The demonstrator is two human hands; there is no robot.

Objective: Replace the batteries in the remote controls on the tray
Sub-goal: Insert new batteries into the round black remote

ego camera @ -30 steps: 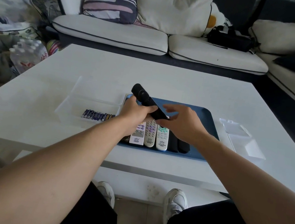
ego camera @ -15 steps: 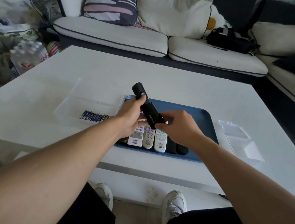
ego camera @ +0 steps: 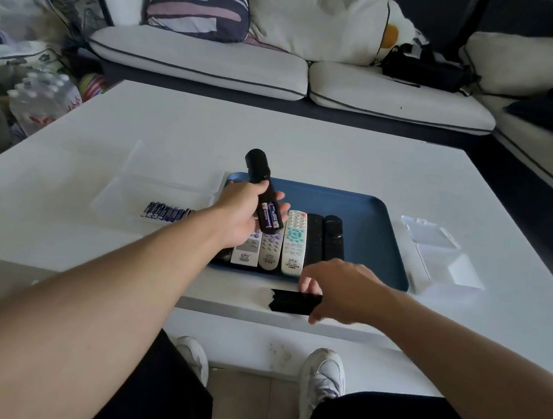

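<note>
Remote controls (ego camera: 293, 242) lie side by side in the lower left part of the blue tray (ego camera: 373, 227) at the middle of the frame: three pale ones with buttons, then two black ones to their right. My left hand (ego camera: 240, 215) grips another black remote (ego camera: 263, 194) above them, tilted with its rounded end toward the top of the frame. Its back faces me with the compartment uncovered, and two purple batteries (ego camera: 270, 216) sit in it side by side. My right hand (ego camera: 338, 288) is lower, at the near edge of the white table (ego camera: 310, 144), fingers curled over one end of a flat black cover (ego camera: 292, 302) that lies on the tabletop just below the tray. Left of the tray, a row of purple spare batteries (ego camera: 168, 212) rests in a clear box (ego camera: 122, 188). At the right of the frame sits a clear lid (ego camera: 442, 252).
</note>
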